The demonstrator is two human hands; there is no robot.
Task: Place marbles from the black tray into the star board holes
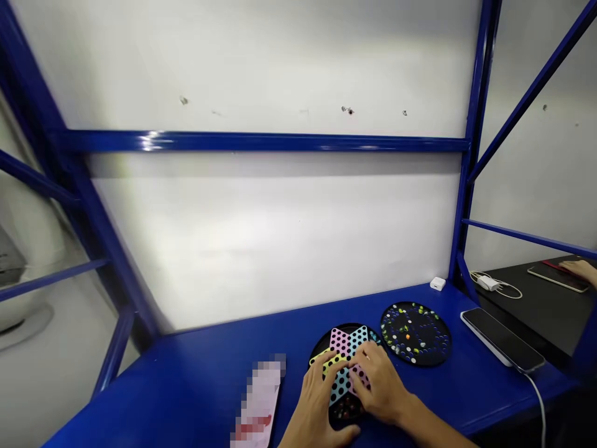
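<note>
Left hand loosely spread, right hand curled, board touched by both; grasp unclear. Beads could be spilled if board tipped.

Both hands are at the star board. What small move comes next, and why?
I'd probably bring the right hand over to the round black tray, leaving the left at the star board: small coloured pieces lie scattered on that tray, and the right hand is the nearer one.

A game board lies on the table — a tray to its right, then a phone.
</note>
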